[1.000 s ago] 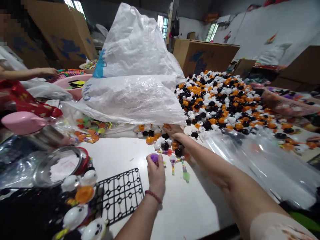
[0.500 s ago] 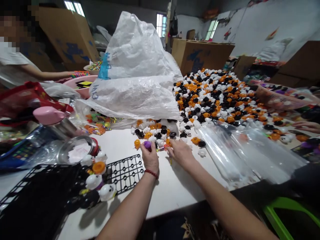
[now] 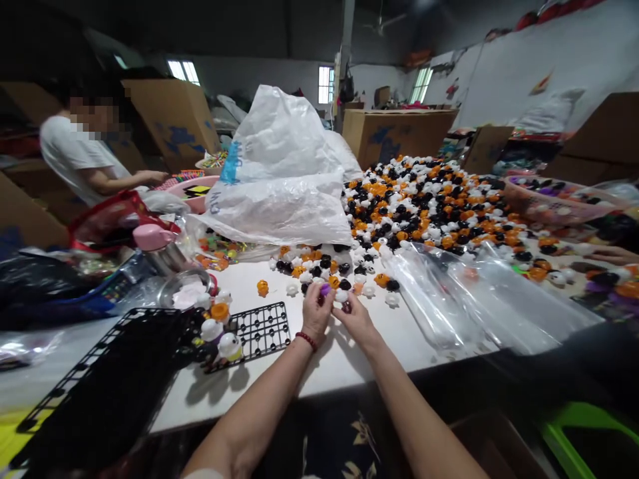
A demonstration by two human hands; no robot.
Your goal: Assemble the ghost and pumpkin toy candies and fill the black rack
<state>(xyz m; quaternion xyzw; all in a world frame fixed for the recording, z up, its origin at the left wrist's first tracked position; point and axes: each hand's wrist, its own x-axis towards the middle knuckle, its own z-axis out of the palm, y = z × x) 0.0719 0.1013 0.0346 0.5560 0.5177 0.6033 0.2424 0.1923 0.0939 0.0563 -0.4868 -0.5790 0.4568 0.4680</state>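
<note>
My left hand [image 3: 316, 314] pinches a small purple piece [image 3: 325, 290] over the white table [image 3: 329, 372]. Close beside it, my right hand [image 3: 355, 318] is closed on a white piece [image 3: 341, 295]. Just beyond my fingers lie loose orange, white and black pieces [image 3: 312, 261], some with faces. To the left, a black grid rack [image 3: 264, 327] lies on the table, with several round white, black and orange pieces [image 3: 219, 311] at its left end.
A large heap of pieces [image 3: 424, 199] rises behind. Clear plastic bags [image 3: 449, 299] lie right, a white sack [image 3: 279, 193] stands centre, and a pink-lidded flask [image 3: 157, 246] stands left. A person [image 3: 84, 146] works at the far left; another person's hand [image 3: 616, 255] shows at right.
My hands have come closer together, and a white piece is now in my right hand. The view has tilted up and shows more of the room and the person at left.
</note>
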